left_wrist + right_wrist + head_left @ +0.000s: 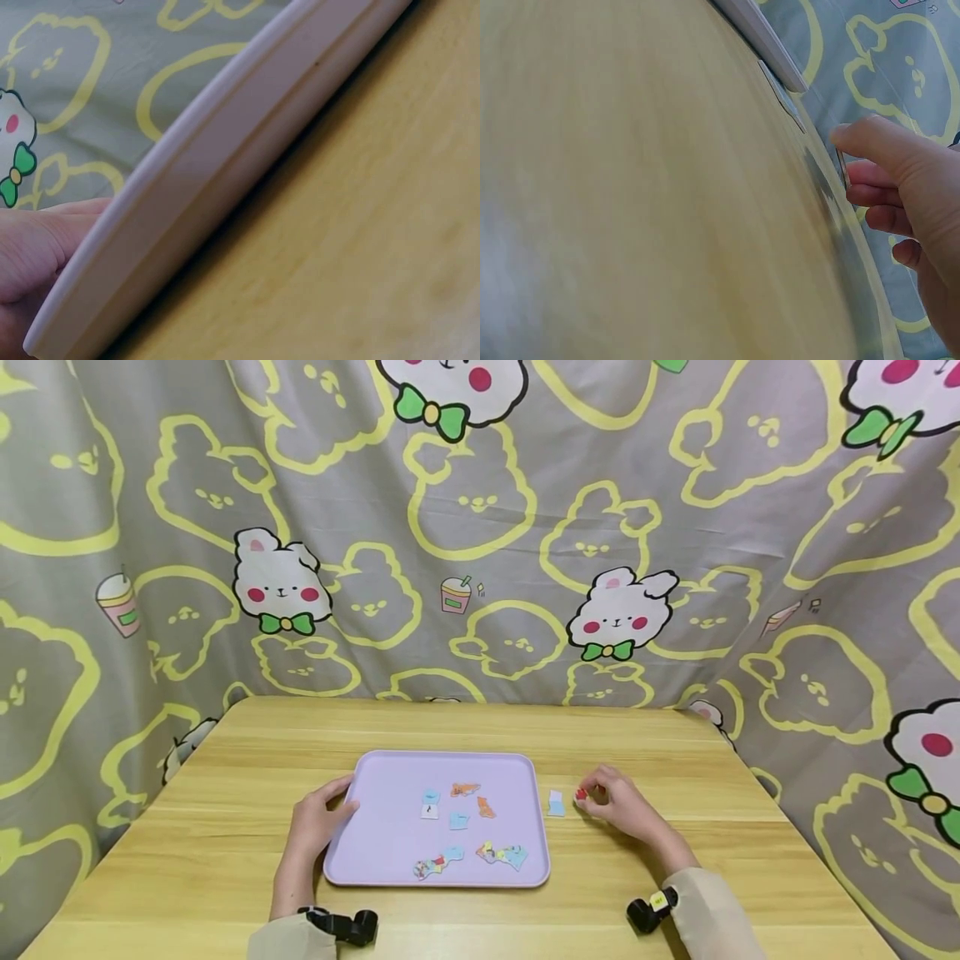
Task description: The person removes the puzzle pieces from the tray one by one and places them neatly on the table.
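Note:
A lilac tray [382, 777] lies on the wooden table, and my left hand [311, 818] grips its left rim with the thumb over the edge. From the left wrist view, the tray's side wall [202, 157] hides part of that hand. To the right of the tray, my right hand [618, 806] pinches a small flat puzzle piece [581, 795] with red on it between thumb and fingers. Seen edge-on, the thin piece [842, 169] is just above the tabletop. A white-and-blue puzzle piece [556, 803] lies on the table between the tray and that hand.
Several puzzle pieces lie in the tray, among them an orange piece [486, 807], a light blue piece [459, 820] and joined pieces [502, 854] near its front. Behind the table [225, 827] hangs a grey patterned curtain [480, 568]. Each wrist carries a black camera [352, 927].

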The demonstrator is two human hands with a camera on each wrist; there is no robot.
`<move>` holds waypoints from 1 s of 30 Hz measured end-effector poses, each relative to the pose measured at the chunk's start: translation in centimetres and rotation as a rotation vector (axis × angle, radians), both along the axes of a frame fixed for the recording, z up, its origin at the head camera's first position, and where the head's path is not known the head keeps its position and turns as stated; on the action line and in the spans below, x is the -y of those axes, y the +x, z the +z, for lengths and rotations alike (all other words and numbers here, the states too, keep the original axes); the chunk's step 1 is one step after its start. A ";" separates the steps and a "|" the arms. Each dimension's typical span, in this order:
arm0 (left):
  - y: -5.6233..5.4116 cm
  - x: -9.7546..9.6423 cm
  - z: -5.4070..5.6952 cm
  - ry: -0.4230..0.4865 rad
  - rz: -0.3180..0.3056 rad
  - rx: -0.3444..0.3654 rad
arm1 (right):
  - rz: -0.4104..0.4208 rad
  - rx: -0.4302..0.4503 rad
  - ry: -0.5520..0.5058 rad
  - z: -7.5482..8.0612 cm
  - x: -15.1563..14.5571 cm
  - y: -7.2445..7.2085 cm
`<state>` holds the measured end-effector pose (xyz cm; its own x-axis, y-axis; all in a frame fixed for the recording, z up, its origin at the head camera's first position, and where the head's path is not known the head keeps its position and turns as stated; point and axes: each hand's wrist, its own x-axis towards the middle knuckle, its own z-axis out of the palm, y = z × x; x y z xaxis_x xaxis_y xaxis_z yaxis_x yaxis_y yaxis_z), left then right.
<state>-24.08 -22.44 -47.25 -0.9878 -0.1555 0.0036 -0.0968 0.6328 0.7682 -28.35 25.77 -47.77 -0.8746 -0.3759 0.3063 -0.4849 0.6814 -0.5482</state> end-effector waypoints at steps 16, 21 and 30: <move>0.0 0.0 0.1 -0.001 0.002 -0.009 | 0.057 -0.168 0.175 0.1 -0.2 0.0; -0.1 0.0 0.1 -0.003 -0.005 -0.006 | 0.024 -0.155 0.237 0.4 0.0 0.2; 0.0 0.0 0.0 -0.013 0.012 -0.026 | 0.003 -0.209 0.278 0.5 0.1 0.4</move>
